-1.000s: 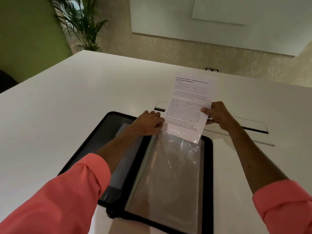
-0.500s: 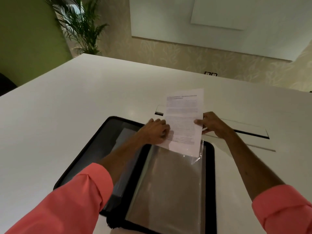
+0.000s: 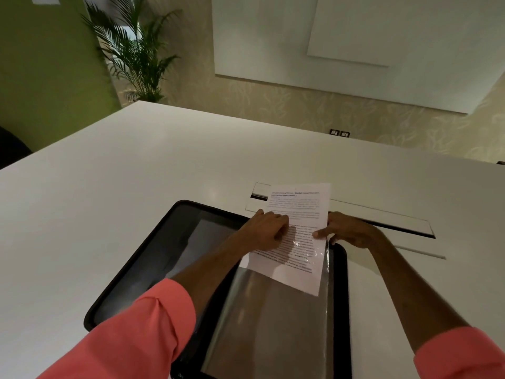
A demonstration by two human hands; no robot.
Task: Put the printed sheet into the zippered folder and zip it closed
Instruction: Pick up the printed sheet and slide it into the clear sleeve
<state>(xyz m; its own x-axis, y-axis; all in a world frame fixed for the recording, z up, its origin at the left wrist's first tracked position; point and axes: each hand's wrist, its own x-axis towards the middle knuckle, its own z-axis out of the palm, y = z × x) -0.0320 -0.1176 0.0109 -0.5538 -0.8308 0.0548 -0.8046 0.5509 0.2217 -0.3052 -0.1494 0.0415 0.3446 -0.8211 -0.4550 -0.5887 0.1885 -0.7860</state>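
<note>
The printed sheet is lodged partway in the clear sleeve of the zippered folder (lying open). It is pinched at its right edge by the right hand; the left hand, fingers curled together, seemingly presses its left edge.

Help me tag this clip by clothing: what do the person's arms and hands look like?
Both arms wear coral-pink long sleeves, pushed up toward the elbows so the forearms are bare. The left hand and right hand are bare: no gloves, and no rings or watch visible.

The printed sheet lies half inside the zippered folder's right pocket (folder on table).
</note>
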